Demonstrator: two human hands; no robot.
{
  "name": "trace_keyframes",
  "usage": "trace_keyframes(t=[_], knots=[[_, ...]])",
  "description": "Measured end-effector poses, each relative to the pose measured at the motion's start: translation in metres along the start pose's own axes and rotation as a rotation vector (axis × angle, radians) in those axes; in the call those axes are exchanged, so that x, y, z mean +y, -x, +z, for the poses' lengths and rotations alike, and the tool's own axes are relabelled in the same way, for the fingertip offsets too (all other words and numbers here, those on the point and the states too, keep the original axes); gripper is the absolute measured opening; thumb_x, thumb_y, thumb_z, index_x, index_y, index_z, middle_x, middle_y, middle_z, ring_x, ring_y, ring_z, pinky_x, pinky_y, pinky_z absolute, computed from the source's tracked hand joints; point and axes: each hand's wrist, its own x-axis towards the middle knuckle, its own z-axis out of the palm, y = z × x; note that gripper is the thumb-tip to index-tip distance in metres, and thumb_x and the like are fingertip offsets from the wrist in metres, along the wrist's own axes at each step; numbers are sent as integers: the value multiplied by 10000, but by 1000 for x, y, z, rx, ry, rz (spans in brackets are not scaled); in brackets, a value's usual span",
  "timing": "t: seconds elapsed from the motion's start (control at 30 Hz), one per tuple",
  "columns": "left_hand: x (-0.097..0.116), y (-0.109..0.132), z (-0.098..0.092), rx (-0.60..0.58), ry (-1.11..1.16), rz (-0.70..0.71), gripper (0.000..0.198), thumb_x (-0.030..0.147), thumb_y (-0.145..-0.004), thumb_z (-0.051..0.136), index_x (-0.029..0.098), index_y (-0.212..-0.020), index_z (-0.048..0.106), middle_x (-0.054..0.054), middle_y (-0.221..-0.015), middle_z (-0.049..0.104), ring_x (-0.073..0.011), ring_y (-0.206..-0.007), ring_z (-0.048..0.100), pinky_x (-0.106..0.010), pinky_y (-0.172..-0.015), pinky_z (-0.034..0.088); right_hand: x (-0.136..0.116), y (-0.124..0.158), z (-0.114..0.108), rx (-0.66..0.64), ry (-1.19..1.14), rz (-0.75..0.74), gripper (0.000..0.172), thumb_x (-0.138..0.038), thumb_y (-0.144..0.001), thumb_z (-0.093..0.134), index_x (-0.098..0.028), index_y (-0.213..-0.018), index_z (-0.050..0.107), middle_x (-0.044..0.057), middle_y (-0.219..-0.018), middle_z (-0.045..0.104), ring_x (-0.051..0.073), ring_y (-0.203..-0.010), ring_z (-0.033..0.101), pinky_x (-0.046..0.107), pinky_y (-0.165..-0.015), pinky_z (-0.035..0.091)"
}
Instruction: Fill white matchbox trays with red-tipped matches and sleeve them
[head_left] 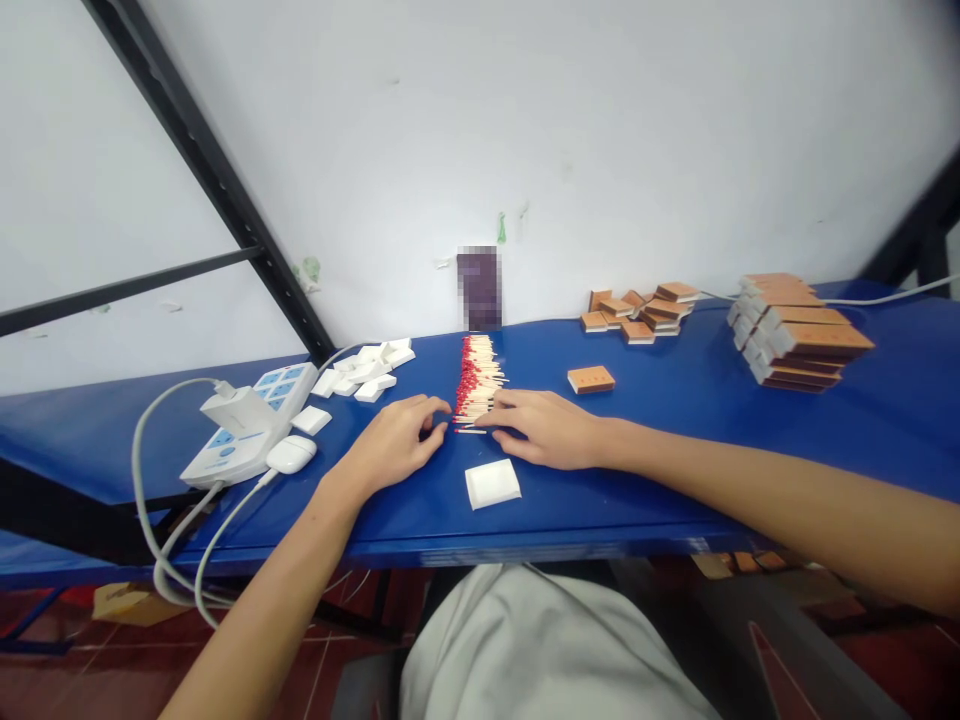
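A long pile of red-headed matches (480,375) lies on the blue table, heads to the left and pale sticks to the right. My left hand (401,435) rests left of the pile's near end, fingers curved and thumb apart, holding nothing that I can see. From the other side, my right hand (551,428) reaches the stick ends, its fingertips touching the matches and its thumb apart from them. One match lies crosswise at the near end, between the hands. Closer to me is a white matchbox tray (493,484), lying flat.
White inner trays (367,368) lie loosely at the left, beside a power strip (251,425) with a plugged-in charger, cables and a white earbud case (291,454). A single orange matchbox (591,380), a loose heap (645,312) and a stack (802,335) occupy the right. A blurred purple object (480,288) stands against the wall.
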Motion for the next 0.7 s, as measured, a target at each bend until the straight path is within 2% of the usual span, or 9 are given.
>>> trace_keyframes(t=[0.23,0.43,0.7], knots=[[1,-1,-1,-25,-2,26,179,220,-949,483,188,-1051,627,-21,-811,571,-166,-721,545,-284,-685,427,0,0,0,-1,0,-22,330,-239,-971,453,-215,-1213,676,72,-986,619,198,-904,600,313,-758,457],[6,0,1,-20,2,39,113,210,-937,502,190,-946,613,-13,-819,572,-154,-716,536,-277,-673,420,-3,-1,-2,-24,5,37,334,-262,-971,464,-200,-1222,674,84,-1029,627,216,-923,613,333,-780,463],[8,-1,2,-12,21,48,107,217,-932,502,188,-930,605,-9,-806,567,-150,-706,532,-276,-662,414,-4,-2,-4,-30,-10,-10,332,-243,-979,450,-211,-1223,674,69,-953,621,199,-869,598,308,-733,448]])
